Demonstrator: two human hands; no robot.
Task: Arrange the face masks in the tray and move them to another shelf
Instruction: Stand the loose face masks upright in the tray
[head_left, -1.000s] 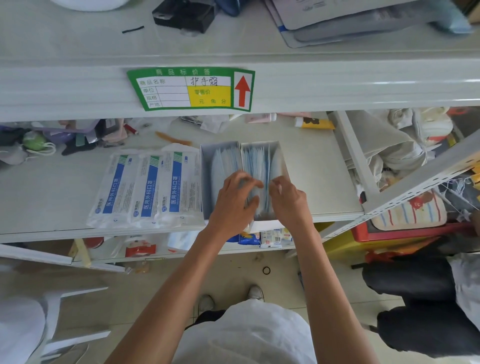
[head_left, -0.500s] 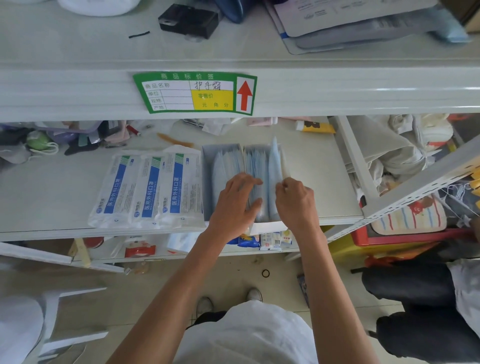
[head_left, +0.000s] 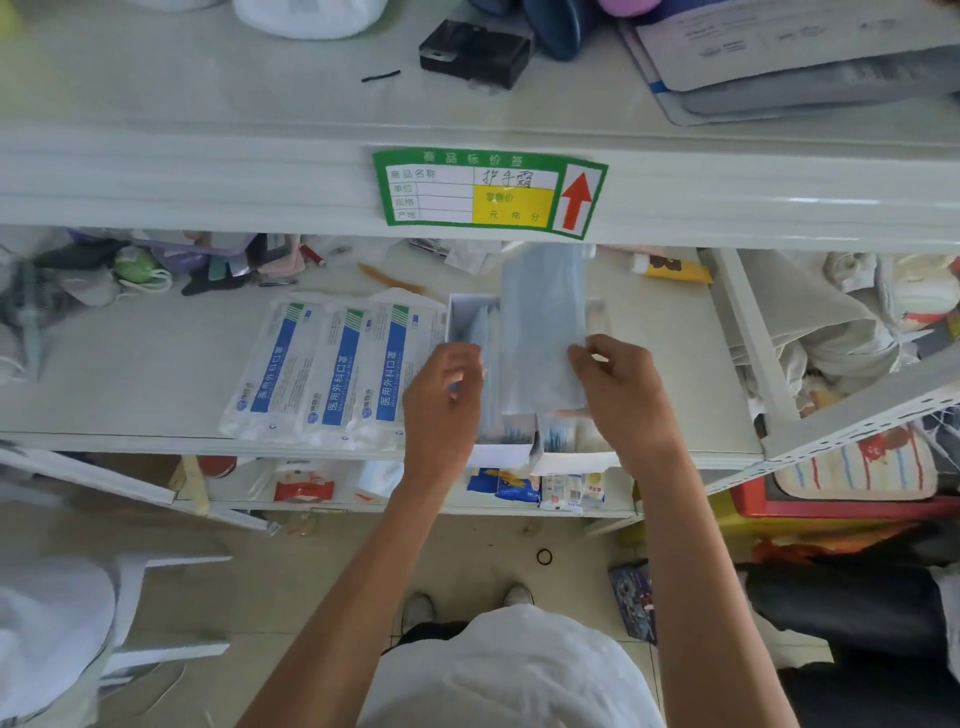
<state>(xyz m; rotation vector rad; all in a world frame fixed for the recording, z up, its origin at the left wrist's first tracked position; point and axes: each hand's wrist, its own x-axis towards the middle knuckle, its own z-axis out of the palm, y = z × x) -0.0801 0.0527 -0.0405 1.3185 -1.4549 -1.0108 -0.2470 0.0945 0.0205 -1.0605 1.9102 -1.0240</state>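
Shelf (head_left: 156, 374) tray (head_left: 459, 323), face masks (head_left: 493, 400) inside

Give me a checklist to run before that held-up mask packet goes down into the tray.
1. Grip on mask packet: ok; right hand pinches its right edge.
2. Packet clear of tray: cannot tell; its lower end overlaps the tray in this view.
3. Left hand hold at the tray's left compartment: cannot tell; fingers blurred.
4. Tray seated on shelf: not ok; its front end appears to jut past the shelf edge.
5. Sealed mask packs gathered: not ok; three lie flat on the shelf, left of the tray.
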